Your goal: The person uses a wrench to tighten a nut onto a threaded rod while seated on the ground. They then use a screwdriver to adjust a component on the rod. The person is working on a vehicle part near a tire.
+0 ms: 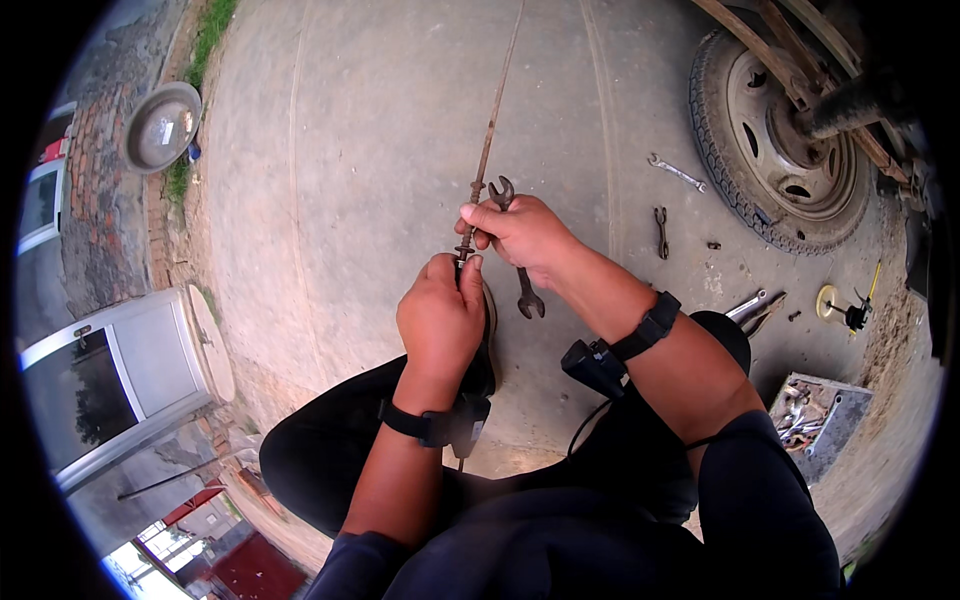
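Observation:
A long, thin rusty rod (492, 125) with nuts and washers near its lower end runs away from me over the concrete. My left hand (440, 312) is closed around that lower end, its thumb pointing up beside the washers. Just above it, my right hand (520, 235) pinches the threaded part between thumb and fingers. A dark double open-ended wrench (530, 302) is also held in the right hand, its middle hidden by the palm and its two jaws showing above and below. The fingertips of my left hand are partly hidden behind the rod.
At the right stands a wheel with a tyre (722, 160) on an axle. On the floor near it lie a silver wrench (678, 173), a short dark wrench (662, 232) and pliers (765, 315). A metal box of tools (840, 430) sits lower right; a round basin (140, 130) is far left.

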Demonstrator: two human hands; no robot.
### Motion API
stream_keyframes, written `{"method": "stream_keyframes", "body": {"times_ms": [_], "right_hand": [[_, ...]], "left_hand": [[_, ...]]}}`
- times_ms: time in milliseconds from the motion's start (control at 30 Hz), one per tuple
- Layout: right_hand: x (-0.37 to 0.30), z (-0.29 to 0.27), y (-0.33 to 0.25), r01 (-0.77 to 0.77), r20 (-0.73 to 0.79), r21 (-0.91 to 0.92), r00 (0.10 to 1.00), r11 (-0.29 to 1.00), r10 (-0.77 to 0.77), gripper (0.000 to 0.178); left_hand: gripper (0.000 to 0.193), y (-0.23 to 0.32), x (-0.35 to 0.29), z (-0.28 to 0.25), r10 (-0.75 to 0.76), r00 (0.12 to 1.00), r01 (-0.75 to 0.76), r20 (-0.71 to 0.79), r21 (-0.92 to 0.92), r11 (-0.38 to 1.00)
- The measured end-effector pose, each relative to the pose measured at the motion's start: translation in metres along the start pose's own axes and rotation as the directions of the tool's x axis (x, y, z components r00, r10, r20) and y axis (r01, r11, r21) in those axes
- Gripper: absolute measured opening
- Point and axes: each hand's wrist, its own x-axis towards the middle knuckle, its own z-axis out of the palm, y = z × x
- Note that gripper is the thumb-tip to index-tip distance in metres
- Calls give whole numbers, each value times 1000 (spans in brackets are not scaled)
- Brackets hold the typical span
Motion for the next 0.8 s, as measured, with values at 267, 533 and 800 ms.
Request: {"method": "stream_keyframes", "body": {"times_ms": [267, 533, 800], "right_hand": [[-3, 3, -3, -12, -13, 16, 1000, 1000, 12, 31], [1, 0, 1, -4, -2, 14, 1000, 1000, 4, 30], [1, 1, 1, -13, -12, -2, 1000, 1000, 13, 31]], "left_hand": [[35, 1, 5, -11, -187, 624, 708, 759, -650, -276], [29, 1, 1, -1, -309, 904, 427, 297, -574, 698], [32, 5, 4, -12, -217, 622, 705, 752, -659, -263]]}}
